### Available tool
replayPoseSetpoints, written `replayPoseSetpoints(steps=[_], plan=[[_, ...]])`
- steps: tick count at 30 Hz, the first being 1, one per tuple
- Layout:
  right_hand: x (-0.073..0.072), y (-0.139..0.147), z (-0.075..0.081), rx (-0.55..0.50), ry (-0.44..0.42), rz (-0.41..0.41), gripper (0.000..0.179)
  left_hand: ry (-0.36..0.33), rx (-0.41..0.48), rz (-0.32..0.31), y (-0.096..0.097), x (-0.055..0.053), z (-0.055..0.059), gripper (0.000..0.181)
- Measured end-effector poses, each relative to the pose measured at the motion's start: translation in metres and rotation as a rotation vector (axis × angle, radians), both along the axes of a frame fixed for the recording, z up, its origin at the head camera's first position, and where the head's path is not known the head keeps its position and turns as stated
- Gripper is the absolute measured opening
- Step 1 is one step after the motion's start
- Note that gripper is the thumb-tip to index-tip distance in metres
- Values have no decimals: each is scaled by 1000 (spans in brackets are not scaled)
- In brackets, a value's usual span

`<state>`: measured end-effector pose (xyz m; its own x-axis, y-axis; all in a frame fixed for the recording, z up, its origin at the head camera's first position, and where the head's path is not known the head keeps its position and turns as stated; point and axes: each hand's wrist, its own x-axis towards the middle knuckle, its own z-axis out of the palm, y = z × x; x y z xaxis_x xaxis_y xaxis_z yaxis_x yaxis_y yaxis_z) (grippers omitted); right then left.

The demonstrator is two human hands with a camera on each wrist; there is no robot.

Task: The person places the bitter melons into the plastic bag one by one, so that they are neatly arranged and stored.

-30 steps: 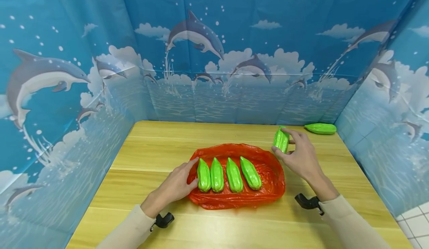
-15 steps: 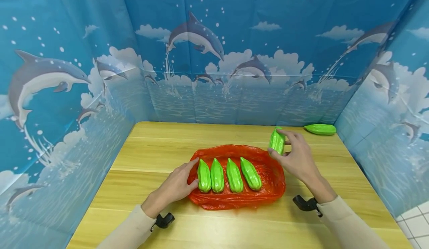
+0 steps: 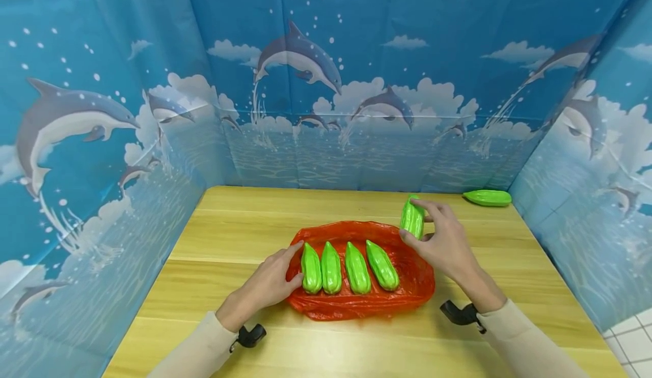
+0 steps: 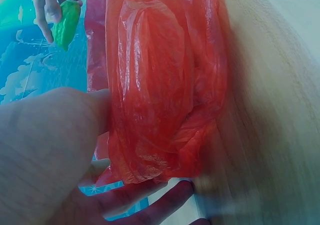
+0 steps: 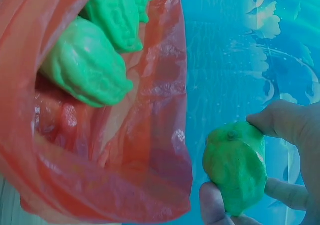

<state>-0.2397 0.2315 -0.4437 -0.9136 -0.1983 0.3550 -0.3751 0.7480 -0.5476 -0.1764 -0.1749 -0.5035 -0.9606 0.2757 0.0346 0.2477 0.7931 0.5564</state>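
Note:
My right hand holds a ribbed green bitter gourd between thumb and fingertips, raised at the far right rim of a red plastic bag. In the right wrist view, this bitter gourd is seen end-on, beside the bag's opening. Several more bitter gourds lie side by side in the spread bag. At the bag's left side, my left hand grips the rim with thumb and fingers. The left wrist view shows the bag bulging over a gourd, with the thumb at its edge.
Another green bitter gourd lies at the table's back right corner. A wooden table carries everything. Blue dolphin-printed sheets stand along its back and sides.
My right hand has moved a little to the left with the bitter gourd, bringing it nearer the bag's opening. The left hand and the bag have stayed in place.

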Motion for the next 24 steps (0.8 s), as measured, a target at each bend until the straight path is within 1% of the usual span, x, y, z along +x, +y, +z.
replayPoseSetpoints(steps=[9, 12, 19, 24], plan=[[4, -8, 1, -12, -19, 27, 76, -3, -3, 3, 1, 1, 0, 77], [6, -10, 1, -13, -14, 28, 76, -5, -5, 3, 1, 0, 1, 77], [9, -19, 3, 4, 30, 55, 74, 0, -10, 3, 1, -2, 0, 77], [13, -25, 1, 7, 31, 70, 74, 7, -9, -5, 0, -2, 1, 76]])
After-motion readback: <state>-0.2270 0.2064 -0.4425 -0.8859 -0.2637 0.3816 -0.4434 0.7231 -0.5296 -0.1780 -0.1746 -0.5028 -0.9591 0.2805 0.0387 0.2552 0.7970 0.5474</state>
